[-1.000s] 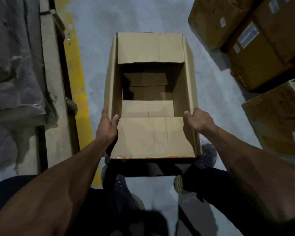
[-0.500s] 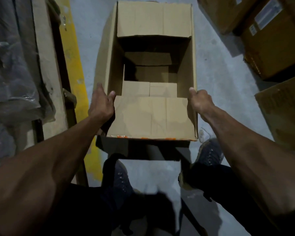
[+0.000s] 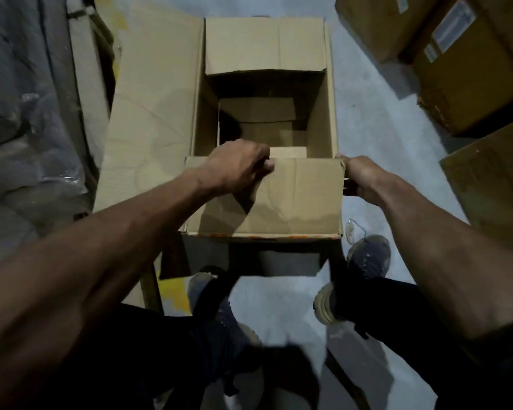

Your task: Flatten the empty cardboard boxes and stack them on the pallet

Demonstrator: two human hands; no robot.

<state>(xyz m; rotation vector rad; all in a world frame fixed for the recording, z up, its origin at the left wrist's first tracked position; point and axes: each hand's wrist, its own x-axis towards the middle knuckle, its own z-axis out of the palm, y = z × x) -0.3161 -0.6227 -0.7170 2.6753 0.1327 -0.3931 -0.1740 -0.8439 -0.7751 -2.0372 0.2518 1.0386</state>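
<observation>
One open cardboard box (image 3: 267,119) stands on the grey floor (image 3: 373,137) before the person's shoes (image 3: 367,255). Left hand (image 3: 234,170), now moved in from the side wall, curls its grip over the near flap (image 3: 293,199); right hand (image 3: 365,179) grips the flap's right corner, fingertips hidden. Left flap (image 3: 154,108) has swung flat open. Closed cartons (image 3: 462,69) sit at right, partly cropped.

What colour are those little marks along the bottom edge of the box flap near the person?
Orange marks on the near flap of the brown box, seen in the head view.
</observation>
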